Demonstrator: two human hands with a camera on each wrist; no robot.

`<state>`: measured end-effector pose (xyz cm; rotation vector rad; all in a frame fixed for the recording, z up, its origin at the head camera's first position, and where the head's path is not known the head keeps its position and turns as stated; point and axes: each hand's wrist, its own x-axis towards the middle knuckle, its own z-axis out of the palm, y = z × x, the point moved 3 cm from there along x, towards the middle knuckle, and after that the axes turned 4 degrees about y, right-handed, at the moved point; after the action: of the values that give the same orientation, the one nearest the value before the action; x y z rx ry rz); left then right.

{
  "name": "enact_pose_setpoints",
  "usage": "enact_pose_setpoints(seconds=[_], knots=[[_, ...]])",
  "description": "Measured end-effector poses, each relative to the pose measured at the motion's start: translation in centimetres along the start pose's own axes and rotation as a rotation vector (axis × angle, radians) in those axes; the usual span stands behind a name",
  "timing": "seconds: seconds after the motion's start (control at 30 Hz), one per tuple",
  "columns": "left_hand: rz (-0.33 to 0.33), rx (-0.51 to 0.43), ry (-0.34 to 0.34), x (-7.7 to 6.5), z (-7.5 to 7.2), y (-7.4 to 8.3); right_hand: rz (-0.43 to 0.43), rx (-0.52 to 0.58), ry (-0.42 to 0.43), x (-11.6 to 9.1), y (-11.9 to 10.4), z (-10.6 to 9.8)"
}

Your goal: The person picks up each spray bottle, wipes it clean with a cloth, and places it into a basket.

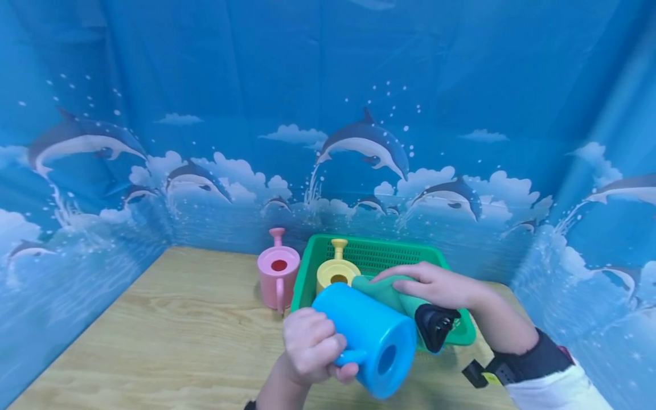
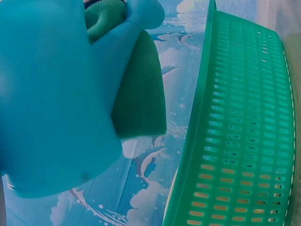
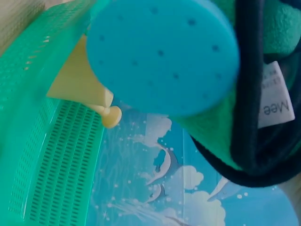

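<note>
My left hand (image 1: 314,346) grips the handle of a blue watering can (image 1: 366,330), which is tilted on its side over the front of a green basket (image 1: 463,327). Its round opening faces down toward me. My right hand (image 1: 435,283) holds a green towel (image 1: 381,289) with black edging against the can's far side. In the right wrist view the can's perforated sprinkler head (image 3: 162,56) is close to the towel's edge, where a white label (image 3: 275,96) shows. A yellow watering can (image 1: 335,270) stands inside the basket, partly hidden by the blue one.
Left of the basket, a pink watering can (image 1: 278,279) stands on the wooden table (image 1: 169,319). A blue dolphin-print curtain (image 1: 246,159) encloses the table at the back and both sides.
</note>
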<state>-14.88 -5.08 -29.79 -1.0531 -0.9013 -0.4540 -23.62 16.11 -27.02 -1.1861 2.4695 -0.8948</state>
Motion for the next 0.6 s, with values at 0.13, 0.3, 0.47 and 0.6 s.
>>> enact_pose_setpoints(seconds=[0.13, 0.3, 0.47, 0.6], knots=[[-0.021, 0.008, 0.013, -0.5, 0.0, -0.1, -0.018, -0.002, -0.024, -0.7, 0.3, -0.3], [-0.035, -0.006, 0.036, -0.7, -0.1, -0.3, -0.074, 0.04, -0.065, -1.6, 0.6, -0.7], [-0.067, -0.043, 0.054, -0.6, -0.1, -0.4, -0.087, 0.117, -0.078, -2.3, 1.2, -1.2], [-0.159, -0.084, 0.048, -0.7, -0.3, -0.4, -0.104, 0.302, -0.032, -3.0, 2.5, -1.7]])
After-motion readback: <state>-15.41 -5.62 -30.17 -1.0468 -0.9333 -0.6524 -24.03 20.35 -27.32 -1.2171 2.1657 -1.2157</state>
